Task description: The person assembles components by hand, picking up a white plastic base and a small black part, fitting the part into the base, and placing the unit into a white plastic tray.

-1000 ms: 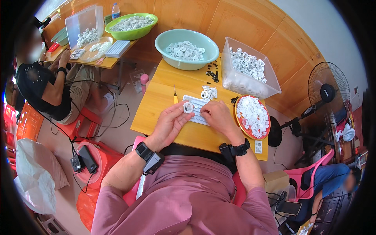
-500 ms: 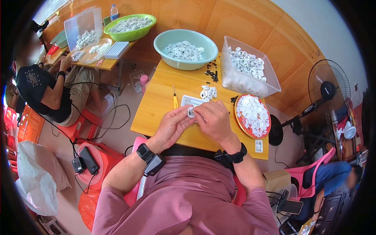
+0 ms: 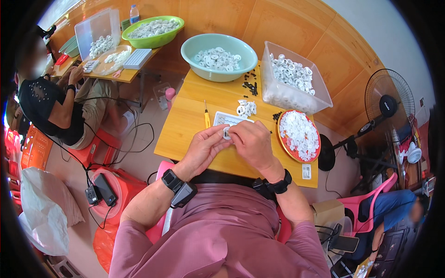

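Note:
A small round white plastic part (image 3: 226,133) is pinched between the thumb and fingers of my left hand (image 3: 204,147), over the near edge of the wooden table. My right hand (image 3: 254,142) is closed at the right side of that part, its fingertips touching it; whether they grip a smaller piece is hidden. Just beyond my fingers lies a white tray (image 3: 222,117) with small compartments, partly covered by my hands. To its left is a screwdriver (image 3: 207,119) with a yellow handle. Several white ring-shaped parts (image 3: 245,108) are heaped behind the tray.
A red plate (image 3: 281,147) of small white pieces sits at the right. Farther back are a pale green basin (image 3: 220,75) and a clear bin (image 3: 296,105) with white parts, and scattered black pieces (image 3: 251,88). A fan (image 3: 388,106) stands right; a co-worker (image 3: 53,104) sits left.
My hands stay almost in place around the white part, with only a slight shift of the fingers. The view has tilted very slightly.

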Demonstrator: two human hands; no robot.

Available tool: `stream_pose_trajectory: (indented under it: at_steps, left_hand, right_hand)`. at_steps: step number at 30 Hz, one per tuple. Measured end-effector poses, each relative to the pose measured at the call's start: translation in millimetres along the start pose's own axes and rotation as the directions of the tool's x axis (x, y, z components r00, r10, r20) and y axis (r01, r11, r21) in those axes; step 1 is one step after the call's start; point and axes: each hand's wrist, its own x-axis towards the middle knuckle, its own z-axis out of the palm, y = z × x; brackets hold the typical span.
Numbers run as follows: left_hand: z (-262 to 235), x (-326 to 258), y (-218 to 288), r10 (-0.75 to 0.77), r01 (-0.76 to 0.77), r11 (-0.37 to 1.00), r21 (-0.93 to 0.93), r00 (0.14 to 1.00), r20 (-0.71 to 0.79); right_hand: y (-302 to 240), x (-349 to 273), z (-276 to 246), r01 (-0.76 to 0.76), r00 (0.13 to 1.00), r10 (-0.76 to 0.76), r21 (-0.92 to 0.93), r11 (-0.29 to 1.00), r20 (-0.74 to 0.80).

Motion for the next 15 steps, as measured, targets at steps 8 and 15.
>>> stream_pose_trajectory:
  at_steps: [8, 15]
  left_hand:
    - [-2, 2, 7, 0.04, -0.046, 0.997, -0.055, 0.993, -0.115]
    - [-8, 6, 9, 0.136, -0.158, 0.983, -0.093, 0.969, -0.205]
  right_hand:
    - [11, 2, -4, 0.027, 1.0, -0.027, 0.017, 0.999, -0.001]
    - [34, -13, 15, -0.463, 0.865, 0.397, 0.18, 0.868, 0.306]
